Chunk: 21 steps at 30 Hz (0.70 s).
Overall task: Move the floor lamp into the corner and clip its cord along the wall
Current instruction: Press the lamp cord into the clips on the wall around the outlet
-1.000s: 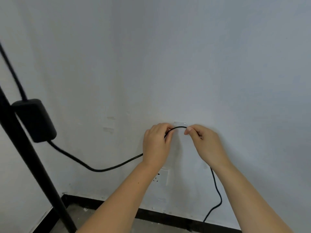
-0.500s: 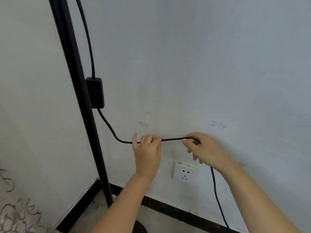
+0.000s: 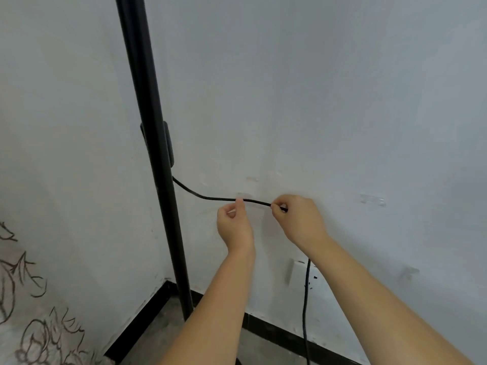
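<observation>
The black floor lamp pole (image 3: 155,164) stands in the corner, with a black inline switch box (image 3: 170,143) partly hidden behind it. A black cord (image 3: 208,197) runs from the box rightward along the white wall. My left hand (image 3: 234,225) pinches the cord just below a clear clip (image 3: 243,194) stuck on the wall. My right hand (image 3: 297,219) pinches the same cord a little to the right; from there the cord drops down past the wall socket (image 3: 303,272). Another clear clip (image 3: 373,200) sits further right, with no cord in it.
A black skirting board (image 3: 139,322) runs along both walls above the grey floor (image 3: 168,335). The left wall bears a brown line drawing (image 3: 26,299) low down. A third small clip (image 3: 408,271) is stuck low on the right.
The view has swung left and the pole now stands near the middle. Both hands have slid left along the cord, from the right clip to the clip nearer the pole.
</observation>
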### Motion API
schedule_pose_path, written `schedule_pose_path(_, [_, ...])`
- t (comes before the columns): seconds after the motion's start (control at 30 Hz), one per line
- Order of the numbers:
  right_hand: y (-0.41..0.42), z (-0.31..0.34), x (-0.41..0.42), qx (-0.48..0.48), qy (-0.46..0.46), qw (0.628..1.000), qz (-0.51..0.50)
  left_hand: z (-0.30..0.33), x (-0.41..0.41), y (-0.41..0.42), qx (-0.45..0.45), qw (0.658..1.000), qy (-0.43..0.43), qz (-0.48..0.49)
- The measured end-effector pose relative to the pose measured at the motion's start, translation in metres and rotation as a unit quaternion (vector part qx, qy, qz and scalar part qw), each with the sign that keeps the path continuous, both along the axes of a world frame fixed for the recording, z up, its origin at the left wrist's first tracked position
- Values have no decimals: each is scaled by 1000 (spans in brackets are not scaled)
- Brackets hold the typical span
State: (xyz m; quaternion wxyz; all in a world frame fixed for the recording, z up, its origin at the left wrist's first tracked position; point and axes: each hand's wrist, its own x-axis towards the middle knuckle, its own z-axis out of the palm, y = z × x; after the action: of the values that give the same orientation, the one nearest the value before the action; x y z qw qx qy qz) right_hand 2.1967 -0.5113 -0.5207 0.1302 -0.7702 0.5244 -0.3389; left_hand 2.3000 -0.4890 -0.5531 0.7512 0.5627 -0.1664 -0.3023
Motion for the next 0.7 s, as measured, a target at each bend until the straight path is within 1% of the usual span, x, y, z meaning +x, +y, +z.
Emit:
schedule_pose_path(0.1, [-5,-1,2,-19,1,1000,-10,6,1,-15,-13,1000,-8,2])
schedule_pose_path(0.2, [-8,-3,3,-44,2,999,-12,3,4,-21,-34,999,6,7])
schedule_pose_path(0.33, [-8,-9,4,-63,-7,998,-18,-4,2,-22,-65,997,-20,21])
schedule_pose_path(0.47, [-6,-12,4,-84,-38,996,-20,-4,5,-26,-84,995,-41,37])
schedule_pose_path(0.57, [-8,-14,6,-66,-16,997,-24,-10,5,-28,-64,996,-50,30])
schedule_pose_path(0.7, [-10,-25,6,-13,27,999,-20,-13,7,-30,-40,997,-69,1])
